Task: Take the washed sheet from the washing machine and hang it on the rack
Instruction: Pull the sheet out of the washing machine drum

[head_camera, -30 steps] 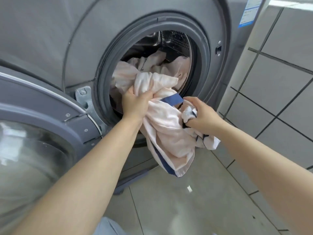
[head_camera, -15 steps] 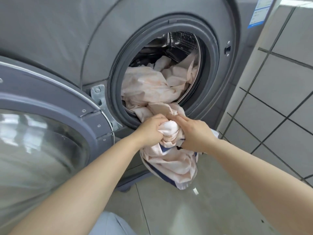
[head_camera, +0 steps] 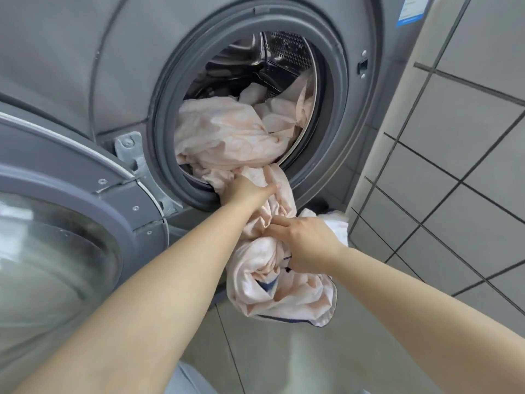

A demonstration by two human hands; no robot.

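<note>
1. I saw the machine's door (head_camera: 65,237) swung open to the left of the washing machine's opening (head_camera: 250,109), its glass window blurred.
2. My left hand (head_camera: 247,190) was at the lower rim of that opening, fingers curled into the pale pink sheet (head_camera: 227,135) where it spilled over the rim.
3. Most of the sheet sat bunched inside the drum, filling the lower half of the opening; a twisted length hung out below the opening and ended in a bundle with a dark blue edge, above the floor (head_camera: 284,359).
4. My right hand (head_camera: 308,243) was below and right of the opening, gripping that hanging length, thumb laid across the cloth and the fingers wrapped behind it.
5. A grey tiled wall (head_camera: 460,155) stood to the right of the opening, just beside the washing machine (head_camera: 99,52).
</note>
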